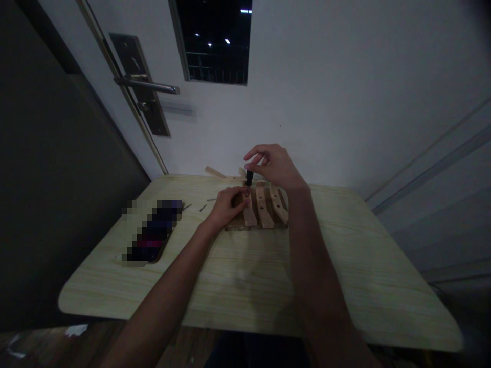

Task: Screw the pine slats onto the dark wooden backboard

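Note:
A screwdriver [249, 177] with a black handle stands nearly upright, its top between the fingertips of my right hand [274, 164]. Its lower end points at the leftmost of several curved wooden strips [250, 215]. My left hand [227, 205] rests against that strip, thumb and forefinger closed in around the screwdriver's tip; what they pinch there is too small to make out. The strips lie side by side on a brown board [237, 223], and dark holes show in the middle strip [262, 203]. My right wrist partly covers the board's right side.
Several thin screws [203, 207] lie left of my left hand. A phone [159, 232], partly pixelated, is farther left on the pale wooden table [245, 286]. Loose wooden pieces [215, 172] lie at the back edge, near a white door with a metal handle [153, 87].

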`<state>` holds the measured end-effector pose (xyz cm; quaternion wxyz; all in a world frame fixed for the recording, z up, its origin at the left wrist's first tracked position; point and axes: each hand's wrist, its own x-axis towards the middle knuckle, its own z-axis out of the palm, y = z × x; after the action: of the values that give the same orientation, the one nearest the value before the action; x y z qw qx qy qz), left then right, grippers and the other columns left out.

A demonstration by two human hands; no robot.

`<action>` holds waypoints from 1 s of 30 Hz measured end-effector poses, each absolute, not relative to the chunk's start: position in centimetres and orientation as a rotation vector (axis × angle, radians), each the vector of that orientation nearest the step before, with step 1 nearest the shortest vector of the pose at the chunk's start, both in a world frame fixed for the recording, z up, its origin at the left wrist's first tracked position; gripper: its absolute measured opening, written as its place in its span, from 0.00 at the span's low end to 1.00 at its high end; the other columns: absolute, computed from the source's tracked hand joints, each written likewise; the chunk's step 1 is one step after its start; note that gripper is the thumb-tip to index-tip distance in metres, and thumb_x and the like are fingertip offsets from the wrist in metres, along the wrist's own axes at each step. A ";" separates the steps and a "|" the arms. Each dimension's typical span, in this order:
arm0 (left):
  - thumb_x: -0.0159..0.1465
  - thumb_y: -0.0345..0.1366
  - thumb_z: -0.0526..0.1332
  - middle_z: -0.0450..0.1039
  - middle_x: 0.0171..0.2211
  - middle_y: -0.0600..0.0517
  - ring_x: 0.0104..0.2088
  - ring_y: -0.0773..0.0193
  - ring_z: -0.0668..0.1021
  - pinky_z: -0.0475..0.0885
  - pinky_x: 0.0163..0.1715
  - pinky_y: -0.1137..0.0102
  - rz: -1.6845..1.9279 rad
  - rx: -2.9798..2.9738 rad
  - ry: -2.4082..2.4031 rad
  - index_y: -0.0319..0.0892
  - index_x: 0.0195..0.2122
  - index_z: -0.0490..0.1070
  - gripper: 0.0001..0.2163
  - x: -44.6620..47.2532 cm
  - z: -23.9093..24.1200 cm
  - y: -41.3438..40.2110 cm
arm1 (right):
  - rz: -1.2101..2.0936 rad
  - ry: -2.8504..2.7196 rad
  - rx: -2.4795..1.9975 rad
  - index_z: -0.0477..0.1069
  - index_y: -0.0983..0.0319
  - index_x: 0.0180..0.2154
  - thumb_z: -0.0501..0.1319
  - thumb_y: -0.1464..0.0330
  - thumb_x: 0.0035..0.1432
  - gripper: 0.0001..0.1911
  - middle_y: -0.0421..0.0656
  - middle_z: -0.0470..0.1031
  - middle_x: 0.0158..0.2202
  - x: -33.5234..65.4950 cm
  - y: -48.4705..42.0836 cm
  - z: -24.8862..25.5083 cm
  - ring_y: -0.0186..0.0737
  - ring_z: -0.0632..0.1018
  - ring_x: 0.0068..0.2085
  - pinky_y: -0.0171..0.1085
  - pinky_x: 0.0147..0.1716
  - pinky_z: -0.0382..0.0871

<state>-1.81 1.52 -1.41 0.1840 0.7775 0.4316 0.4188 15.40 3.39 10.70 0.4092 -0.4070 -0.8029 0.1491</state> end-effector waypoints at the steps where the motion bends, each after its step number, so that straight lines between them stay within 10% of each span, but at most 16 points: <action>1: 0.61 0.41 0.62 0.78 0.44 0.47 0.43 0.55 0.78 0.71 0.47 0.60 1.182 2.195 1.218 0.42 0.48 0.73 0.15 -1.8 -1.4 1.5 | 0.367 -2.027 -1.029 0.77 0.62 0.33 0.68 0.68 0.52 0.06 0.42 0.76 0.29 15.4 3.5 10.6 0.34 0.73 0.30 0.36 0.34 0.67; 21: 0.61 0.41 0.62 0.78 0.43 0.47 0.43 0.55 0.78 0.71 0.46 0.60 1.211 2.216 1.211 0.43 0.47 0.73 0.15 -1.9 -1.8 1.7 | 0.403 -2.015 -1.259 0.62 0.62 0.21 0.71 0.60 0.48 0.20 0.37 0.66 0.23 14.7 2.3 11.4 0.30 0.65 0.26 0.35 0.28 0.57; 30: 0.62 0.40 0.61 0.78 0.44 0.47 0.43 0.56 0.78 0.71 0.48 0.60 1.205 2.207 1.180 0.41 0.46 0.73 0.14 -1.8 -1.2 1.4 | 0.450 -2.083 -1.207 0.74 0.64 0.26 0.68 0.64 0.53 0.10 0.39 0.70 0.24 14.9 2.3 11.7 0.32 0.68 0.28 0.35 0.31 0.59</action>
<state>-1.76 1.37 -1.25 0.1808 0.7815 0.4177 0.4268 14.90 2.34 11.71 0.3395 -0.4636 -0.7999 0.1730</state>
